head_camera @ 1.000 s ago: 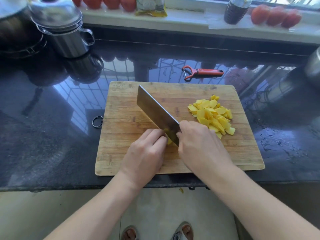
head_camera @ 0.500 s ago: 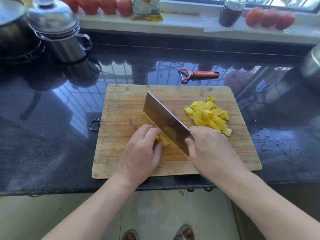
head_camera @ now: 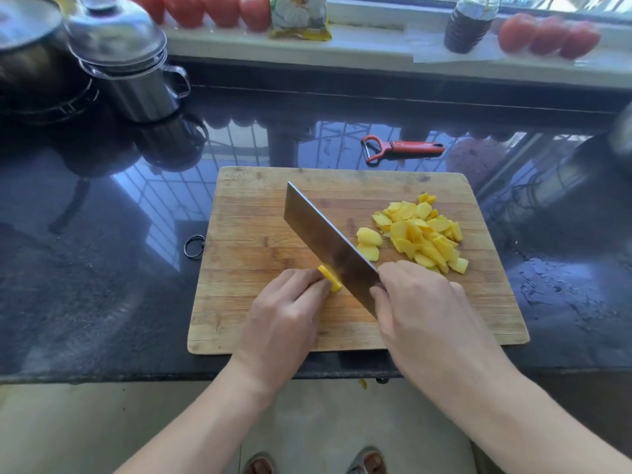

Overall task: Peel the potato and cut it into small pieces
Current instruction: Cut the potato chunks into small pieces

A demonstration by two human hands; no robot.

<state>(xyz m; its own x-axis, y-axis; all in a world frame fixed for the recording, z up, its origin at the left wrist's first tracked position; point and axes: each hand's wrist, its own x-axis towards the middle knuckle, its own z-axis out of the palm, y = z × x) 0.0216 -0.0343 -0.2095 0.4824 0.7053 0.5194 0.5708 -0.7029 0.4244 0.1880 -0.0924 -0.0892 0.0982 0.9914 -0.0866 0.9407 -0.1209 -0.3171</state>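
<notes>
A small yellow potato piece (head_camera: 330, 278) lies near the front of a wooden cutting board (head_camera: 246, 234), pinned under the curled fingertips of the left hand (head_camera: 284, 323), whose fingers are bunched together on it. The right hand (head_camera: 424, 313) is wrapped around the handle of a cleaver (head_camera: 328, 248), fingers closed tight on the grip, which the hand hides; the broad blade slants across the board from back left to front right, its edge just beside the held piece. Two larger slices (head_camera: 368, 244) lie right of the blade, and beyond them a heap of cut potato pieces (head_camera: 422, 234) covers the board's right half.

The board sits on a glossy black stone counter (head_camera: 85, 268) that mirrors window bars, with a metal ring (head_camera: 195, 246) at the board's left edge. A red peeler (head_camera: 402, 150) lies on the counter just behind the board. At back left stands a lidded steel pot (head_camera: 133, 70) with a side handle; what it holds cannot be seen. A darker pan (head_camera: 30, 63) is beside it at the frame's edge.

Along the pale window ledge (head_camera: 376, 53) stand rows of red tomatoes (head_camera: 205, 8), a yellow packet (head_camera: 299, 17) and a dark bottle (head_camera: 468, 23). Below the counter edge, the person's feet in sandals (head_camera: 367, 463) show on a light floor (head_camera: 325, 422).
</notes>
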